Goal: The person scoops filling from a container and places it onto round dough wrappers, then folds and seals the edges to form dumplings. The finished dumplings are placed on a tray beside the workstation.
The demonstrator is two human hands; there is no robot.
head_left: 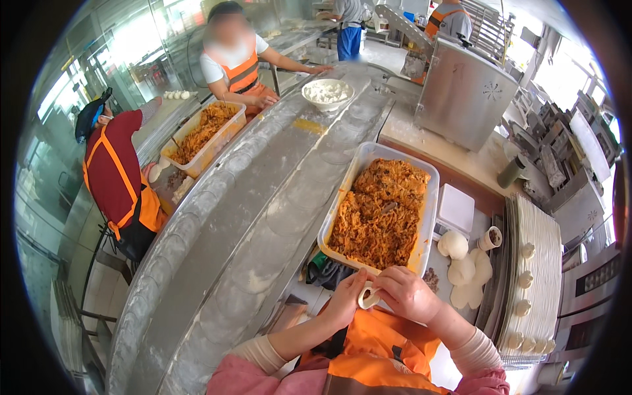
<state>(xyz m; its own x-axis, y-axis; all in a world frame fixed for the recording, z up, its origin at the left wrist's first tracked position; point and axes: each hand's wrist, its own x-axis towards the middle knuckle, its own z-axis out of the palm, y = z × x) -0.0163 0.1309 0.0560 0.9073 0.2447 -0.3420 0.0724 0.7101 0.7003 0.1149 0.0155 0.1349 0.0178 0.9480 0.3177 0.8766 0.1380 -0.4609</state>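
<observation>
Low in the middle, my left hand (347, 297) and my right hand (409, 293) meet around a small white dough bun (368, 299). A dark filling shows in its open top. The left fingers cup one side, while the right fingers pinch the rim. Just beyond them lies a white plastic tub (322, 245) heaped with orange-brown shredded filling (378, 217). To the right of the tub are dough balls (453, 244) and flattened dough rounds (466, 296). Some dark crumbly filling (431, 280) lies near my right hand.
A white scale (455, 209) and a cup (491, 238) stand right. Shaped buns (525, 280) sit on stacked trays (536, 243). A long floury metal conveyor (217, 263) crosses leftward, carrying a white bowl (328, 93). Co-workers (240, 62) (118, 171) stand beyond it near another filling tub (207, 151).
</observation>
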